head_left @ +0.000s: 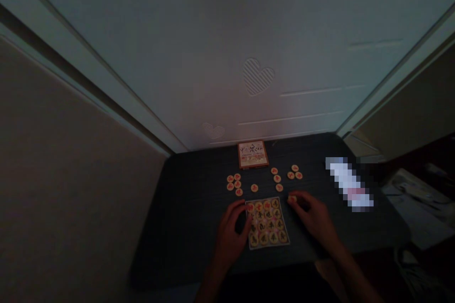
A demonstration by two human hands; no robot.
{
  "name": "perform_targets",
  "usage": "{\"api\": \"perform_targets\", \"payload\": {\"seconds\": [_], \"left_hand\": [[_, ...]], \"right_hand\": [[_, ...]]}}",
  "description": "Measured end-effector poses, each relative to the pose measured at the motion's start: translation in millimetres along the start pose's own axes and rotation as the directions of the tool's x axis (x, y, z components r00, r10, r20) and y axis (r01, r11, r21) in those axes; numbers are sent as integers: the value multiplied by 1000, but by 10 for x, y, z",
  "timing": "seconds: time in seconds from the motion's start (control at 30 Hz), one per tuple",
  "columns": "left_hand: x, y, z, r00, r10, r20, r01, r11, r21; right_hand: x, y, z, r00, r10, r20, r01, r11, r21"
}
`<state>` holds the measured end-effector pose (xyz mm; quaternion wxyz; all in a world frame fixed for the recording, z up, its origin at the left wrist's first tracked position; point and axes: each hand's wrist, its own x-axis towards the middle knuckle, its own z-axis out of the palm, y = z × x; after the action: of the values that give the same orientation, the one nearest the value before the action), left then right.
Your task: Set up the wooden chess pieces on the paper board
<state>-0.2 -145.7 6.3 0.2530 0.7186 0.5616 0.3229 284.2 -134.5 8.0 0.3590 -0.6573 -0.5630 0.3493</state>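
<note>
A square tray (pixel 269 247) holds rows of round Chinese chess pieces, mostly with black characters and some red ones along the far row. My left hand (pixel 229 229) rests at the tray's left edge, with its fingers and thumb apart and the thumb over the left column of pieces. To the right of the tray, my right hand (pixel 314 218) pinches a single Chinese chess piece (pixel 292 199) with a red mark, between thumb and fingertips. Beyond the tray lie more red pieces: a group at left (pixel 237 184), one alone (pixel 254 188), a line of three (pixel 277 178) and a cluster of three (pixel 295 175).
A Chinese chess box (pixel 253 154) lies at the back of the dark table (pixel 185 199), against a pale panel (pixel 227 80) with heart reliefs. A blurred-out white object (pixel 350 184) is on the table's right side. Papers and clutter (pixel 415 208) are beyond the right edge.
</note>
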Motion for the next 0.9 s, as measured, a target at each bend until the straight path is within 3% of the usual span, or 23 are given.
{"api": "perform_targets", "payload": {"seconds": [0.3,0.47,0.9], "left_hand": [[-2,-2,0,1000,-9,-2,9,1000,13],[2,-1,5,1000,3,-20,-3,1000,2],[-2,0,0,1000,3,0,-3,1000,0]], "right_hand": [[-11,-53,-24,996,92,0,-91,989,115],[-21,-35,-15,995,99,21,-101,971,215],[5,-85,-29,995,99,32,-104,954,282]]}}
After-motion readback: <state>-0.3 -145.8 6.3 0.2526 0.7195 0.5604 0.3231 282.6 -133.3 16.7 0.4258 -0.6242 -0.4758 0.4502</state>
